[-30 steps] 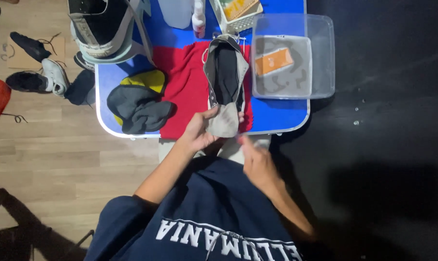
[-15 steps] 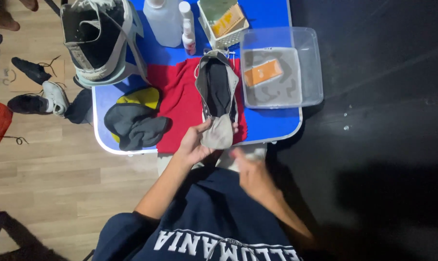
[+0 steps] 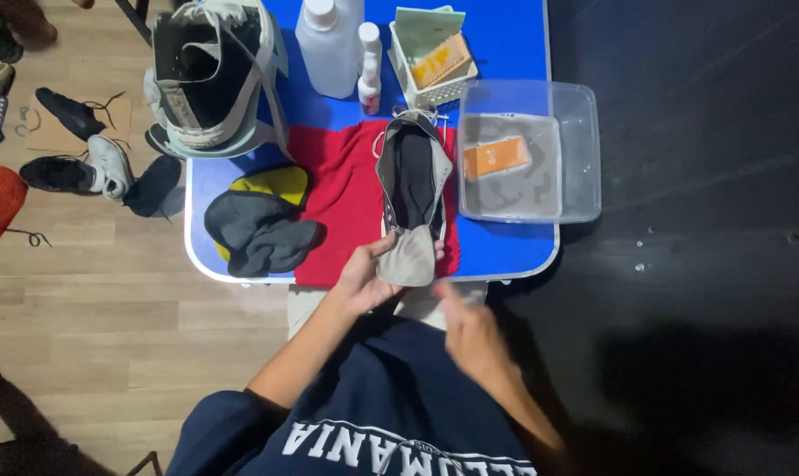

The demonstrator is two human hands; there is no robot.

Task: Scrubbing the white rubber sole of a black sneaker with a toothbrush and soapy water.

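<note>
Grey shoe (image 3: 411, 189) on red towel (image 3: 342, 189), long axis running away from the person, toe at the near counter (image 3: 514, 44) edge, left hand (image 3: 364, 280) grip pinching the toe, right hand (image 3: 470, 330) blurred below it, grip unclear

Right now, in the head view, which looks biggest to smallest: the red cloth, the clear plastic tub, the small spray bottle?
1. Red cloth, though partly covered.
2. Clear plastic tub, close behind; that ranking is unsure.
3. Small spray bottle, clearly smallest.
</note>
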